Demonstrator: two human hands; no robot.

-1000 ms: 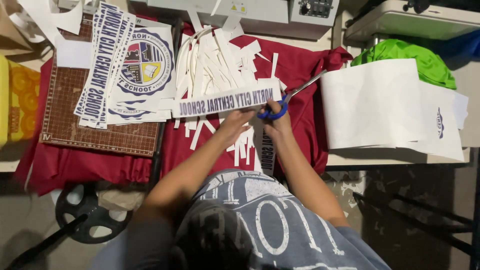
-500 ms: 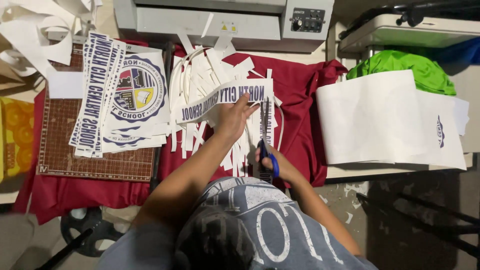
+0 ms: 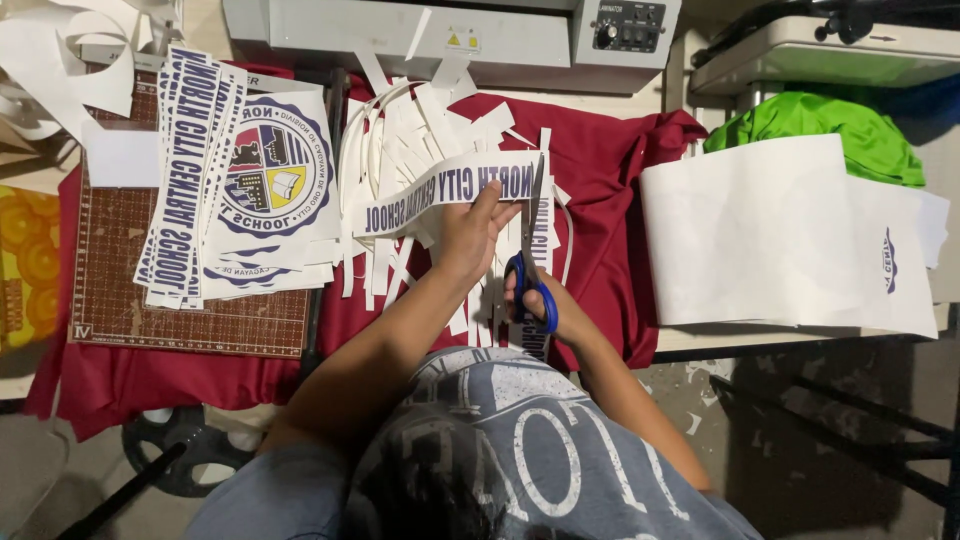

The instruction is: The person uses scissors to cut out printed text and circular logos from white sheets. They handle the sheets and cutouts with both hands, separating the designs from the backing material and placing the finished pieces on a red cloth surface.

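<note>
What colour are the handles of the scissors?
Blue. The scissors, held in the right hand, show best in the head view.

Bright, even overhead light falls on the table, white paper [image 3: 760, 235] nearly washed out; the floor below lies dim, edges bend slightly outward, focus fairly sharp throughout

A small print and craft workshop.
A laminating machine [image 3: 450, 35], a gridded cutting mat [image 3: 190, 300], stacked printed logo sheets [image 3: 260, 190] and paper offcuts [image 3: 420, 120] crowd the bench [image 3: 800, 340].
</note>
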